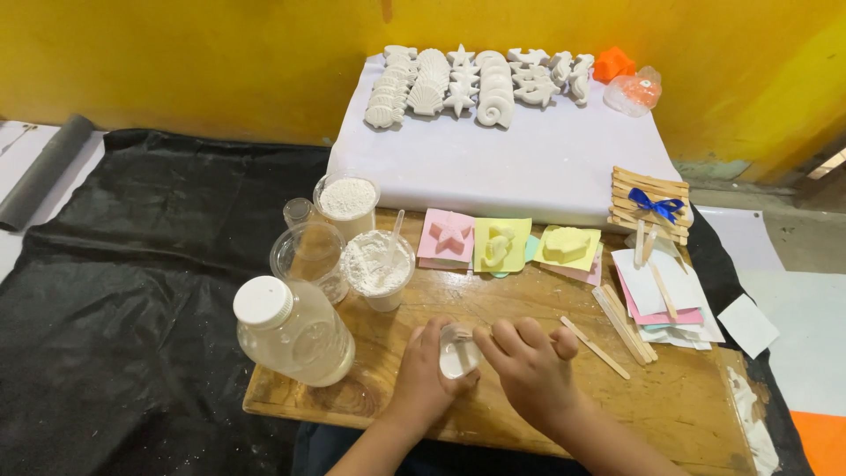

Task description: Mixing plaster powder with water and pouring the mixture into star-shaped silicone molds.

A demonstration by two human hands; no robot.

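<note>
Both hands meet at lower centre of the frame over the wooden board [679, 397]. Left hand [423, 375] is curled around a small white mould [458, 357], fingers closed on its left and underside; the mould sits between the two hands, its white face up. Right hand [529, 361] is pressed against the mould's right edge, fingers bent over it, thumb sticking out to the right; can't tell whether it actually grips the mould or just pushes on it. Shape of the mould is unreadable: mostly covered by fingers, and what's inside it can't be made out. Just left of the hands stands a clear bottle with a white cap [291, 330], holding cloudy liquid. Above the hands, a plastic cup of white paste with a stirrer [379, 264], an empty clear cup [308, 251], and a cup of white powder [346, 201]. Centre frame: pink star mould [449, 234] and two yellow moulds [498, 245] on coloured paper squares. Wooden sticks [617, 326] lie right of the right hand. Top of frame: rows of white plaster sea shapes [480, 84] on a white sheet. Both forearms are cut off by the bottom edge.
</note>
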